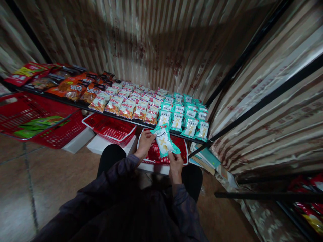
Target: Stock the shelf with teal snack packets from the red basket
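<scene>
A teal and white snack bag (163,140) is held between my two hands, above a red plastic basket and in front of the shelf. My left hand (145,144) pinches its upper left corner. At the lower edge, my right hand (176,166) grips the bag between thumb and fingers. Part of a second teal edge shows at its lower right; I cannot tell whether this is another bag. Just behind stand rows of matching teal bags (190,127) on the shelf's right end. Rows of white and orange snack bags (126,108) sit to their left.
Orange and dark snack bags (73,88) fill the shelf's left part. Below are a red basket (111,126), a larger red basket (54,139) with green packets, and a red basket (185,153) under my hands. A black frame bar (252,119) slants at right before a striped curtain.
</scene>
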Demonstrator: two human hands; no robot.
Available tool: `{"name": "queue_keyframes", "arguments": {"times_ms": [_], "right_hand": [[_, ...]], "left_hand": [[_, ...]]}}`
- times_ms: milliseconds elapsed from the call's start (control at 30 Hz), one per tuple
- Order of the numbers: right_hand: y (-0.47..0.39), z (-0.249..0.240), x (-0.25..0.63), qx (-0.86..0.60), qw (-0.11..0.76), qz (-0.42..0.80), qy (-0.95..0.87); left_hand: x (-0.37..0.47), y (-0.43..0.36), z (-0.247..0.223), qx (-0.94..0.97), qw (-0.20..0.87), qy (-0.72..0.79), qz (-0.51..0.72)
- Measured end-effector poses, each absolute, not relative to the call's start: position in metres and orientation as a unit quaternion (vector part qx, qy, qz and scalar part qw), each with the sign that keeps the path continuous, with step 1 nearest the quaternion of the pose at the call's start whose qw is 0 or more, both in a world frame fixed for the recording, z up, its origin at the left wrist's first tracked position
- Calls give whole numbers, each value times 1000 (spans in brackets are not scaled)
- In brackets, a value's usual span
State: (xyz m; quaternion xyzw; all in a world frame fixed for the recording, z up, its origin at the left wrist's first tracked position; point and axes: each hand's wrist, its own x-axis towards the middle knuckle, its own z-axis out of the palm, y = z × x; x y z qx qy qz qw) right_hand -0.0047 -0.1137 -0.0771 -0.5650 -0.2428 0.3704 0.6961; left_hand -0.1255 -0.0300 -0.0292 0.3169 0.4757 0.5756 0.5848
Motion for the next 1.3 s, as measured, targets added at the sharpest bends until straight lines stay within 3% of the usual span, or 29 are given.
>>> {"name": "queue_keyframes", "arguments": {"times_ms": [300,433,533,733,1133,1300], "right_hand": [[-119,-77,-4,-595,666,300,-335],[-125,-72,-2,-642,624,141,-423],[-128,-68,-2,-598,583,15,-550],[-131,-64,-9,-542,520,-107,-651],[-133,-67,-11,-565,480,-81,-666],[-134,-74,-10,-625,576,37,-526]], "left_hand": [[-127,-30,-24,332,593,462,570],[-132,-37,-17,362,659,390,532],[-133,-42,-9,361,708,343,501],[-128,-43,-1,338,707,354,510],[-124,-33,-1,313,671,397,542],[-125,-26,-3,275,644,413,583]]}}
